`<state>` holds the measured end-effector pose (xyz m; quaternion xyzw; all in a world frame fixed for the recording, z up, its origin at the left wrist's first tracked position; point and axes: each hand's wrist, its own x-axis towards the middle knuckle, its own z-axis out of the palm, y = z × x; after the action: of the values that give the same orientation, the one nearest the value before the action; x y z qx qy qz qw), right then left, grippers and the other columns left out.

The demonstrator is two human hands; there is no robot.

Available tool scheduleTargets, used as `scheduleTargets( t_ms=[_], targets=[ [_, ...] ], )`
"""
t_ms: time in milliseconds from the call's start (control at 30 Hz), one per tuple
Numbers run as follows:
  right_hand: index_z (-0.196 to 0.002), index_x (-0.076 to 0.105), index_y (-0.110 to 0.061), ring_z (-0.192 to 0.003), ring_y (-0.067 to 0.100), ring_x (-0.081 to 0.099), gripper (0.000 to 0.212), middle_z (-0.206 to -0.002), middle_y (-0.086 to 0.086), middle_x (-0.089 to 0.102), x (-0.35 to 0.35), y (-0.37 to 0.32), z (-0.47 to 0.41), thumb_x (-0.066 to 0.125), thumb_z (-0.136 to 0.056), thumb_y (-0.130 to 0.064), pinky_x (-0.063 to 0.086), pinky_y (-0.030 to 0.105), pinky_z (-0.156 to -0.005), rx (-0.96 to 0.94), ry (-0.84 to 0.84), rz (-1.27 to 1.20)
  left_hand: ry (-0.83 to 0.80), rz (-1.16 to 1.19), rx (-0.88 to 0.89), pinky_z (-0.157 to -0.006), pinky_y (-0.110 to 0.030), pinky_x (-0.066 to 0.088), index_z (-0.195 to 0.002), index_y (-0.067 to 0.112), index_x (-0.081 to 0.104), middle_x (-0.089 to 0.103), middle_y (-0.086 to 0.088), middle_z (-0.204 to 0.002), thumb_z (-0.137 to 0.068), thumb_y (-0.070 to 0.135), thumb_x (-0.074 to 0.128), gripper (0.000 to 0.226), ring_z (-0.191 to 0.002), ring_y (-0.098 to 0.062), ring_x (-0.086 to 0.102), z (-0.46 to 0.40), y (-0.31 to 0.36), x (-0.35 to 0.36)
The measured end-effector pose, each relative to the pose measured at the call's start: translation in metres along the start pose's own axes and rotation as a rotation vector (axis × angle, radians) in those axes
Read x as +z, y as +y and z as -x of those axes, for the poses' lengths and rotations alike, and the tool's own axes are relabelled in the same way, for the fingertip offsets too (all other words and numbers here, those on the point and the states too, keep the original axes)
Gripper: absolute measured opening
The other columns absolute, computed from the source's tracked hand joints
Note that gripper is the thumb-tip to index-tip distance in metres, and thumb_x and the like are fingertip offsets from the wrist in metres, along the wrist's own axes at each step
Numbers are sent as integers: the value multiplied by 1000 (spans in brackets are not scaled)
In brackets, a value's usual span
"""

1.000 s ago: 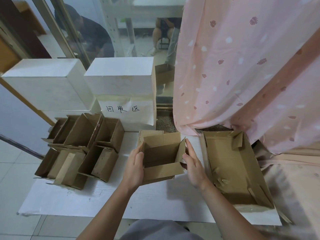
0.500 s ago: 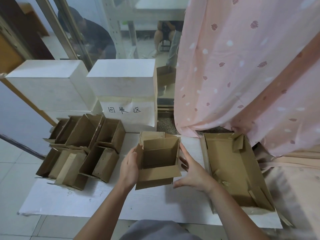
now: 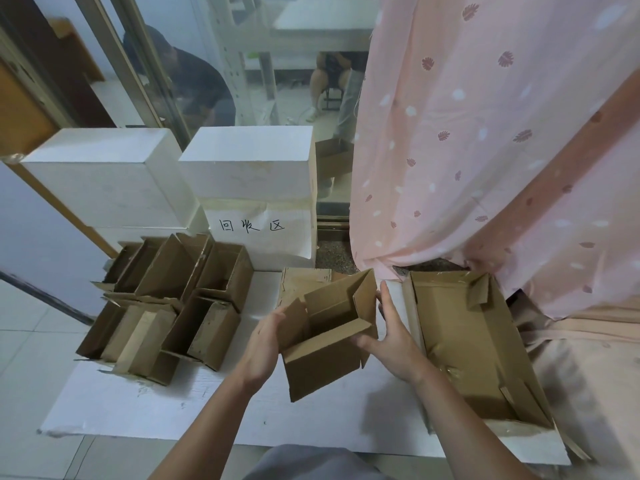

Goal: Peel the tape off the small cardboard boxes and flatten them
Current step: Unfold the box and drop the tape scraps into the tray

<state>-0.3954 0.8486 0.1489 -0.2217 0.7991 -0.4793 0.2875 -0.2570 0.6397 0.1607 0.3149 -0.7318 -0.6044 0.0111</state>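
A small open cardboard box (image 3: 329,362) is tilted in the air over the white board (image 3: 194,403), its flaps spread and its opening facing up. My left hand (image 3: 265,344) presses flat against its left flap and side. My right hand (image 3: 393,332) holds the right side, fingers reaching up along the wall and thumb under the near flap. A flattened piece of cardboard (image 3: 304,282) lies on the board just behind the box.
Several open small boxes (image 3: 166,306) sit grouped on the board's left. A large shallow cardboard tray (image 3: 464,344) holding scraps lies at the right. White foam blocks (image 3: 249,161), one with a handwritten label, stand behind. A pink curtain (image 3: 485,133) hangs at the right.
The box has been lifted toward me and turned, its right side now tipped up. Both hands stayed on its sides and moved with it.
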Motion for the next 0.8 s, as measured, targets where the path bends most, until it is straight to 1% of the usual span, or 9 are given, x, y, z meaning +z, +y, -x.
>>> scheduleTargets(
  t_ms=[100,200,333,400,433,533,633,733,800],
  targets=[
    [-154,-11,-53,-152,13,21,129,-166,-13,18,2,3,1,76,-63,-80,29,46,-120,32,40,-66,-48,-28,35,-113,-51,44,-137,42,56,59,6,-138,-83,88,25,77,-127,-14,54,4,4,1],
    [-157,-6,-47,-149,14,28,136,-164,-10,23,5,6,1,73,-55,-88,31,44,-120,51,114,-115,-86,-13,93,-114,-45,44,-140,60,50,56,21,-143,-91,83,23,60,-135,-7,51,14,17,5],
    [-159,-3,-43,-146,17,35,138,-159,-7,30,10,14,-1,69,-53,-92,36,43,-119,82,194,-201,-105,-1,220,-128,-46,22,-155,58,27,28,31,-162,-82,94,32,82,-151,4,24,20,15,12],
    [-160,-2,-42,-143,19,41,139,-157,-4,34,11,16,-2,67,-51,-94,40,45,-117,114,215,-235,-126,25,236,-126,-45,27,-159,55,17,28,30,-162,-88,78,56,85,-151,1,27,23,13,15],
    [-160,-1,-41,-141,20,44,139,-156,-2,36,12,16,-2,66,-51,-94,41,45,-116,123,224,-247,-134,22,248,-123,-45,34,-161,53,11,33,31,-159,-93,56,66,87,-149,-3,34,22,12,17],
    [-161,0,-37,-141,22,44,121,-155,-1,38,13,12,0,65,-68,-81,40,46,-117,149,237,-263,-51,-118,309,-121,-34,37,-162,45,-4,43,41,-146,-100,3,58,97,-141,3,42,21,5,24],
    [-162,3,-34,-147,20,33,93,-159,-2,32,15,10,1,59,-92,-58,32,34,-117,163,247,-276,114,-153,346,-119,-30,39,-157,58,-8,46,22,-155,-102,-1,55,103,-141,-2,46,20,6,31],
    [-162,4,-34,-149,18,29,84,-161,-3,27,15,8,3,57,-99,-48,28,29,-111,166,251,-215,225,-160,394,-100,-7,43,-151,69,-3,47,50,-136,-101,0,59,105,-124,16,53,20,10,33],
    [-161,4,-38,-141,18,36,85,-154,-4,32,16,7,6,60,-98,-47,32,28,-106,160,230,-145,298,-145,459,-103,-12,46,-151,61,15,47,43,-142,-100,-2,60,92,-131,10,52,21,9,32]
  ],
)
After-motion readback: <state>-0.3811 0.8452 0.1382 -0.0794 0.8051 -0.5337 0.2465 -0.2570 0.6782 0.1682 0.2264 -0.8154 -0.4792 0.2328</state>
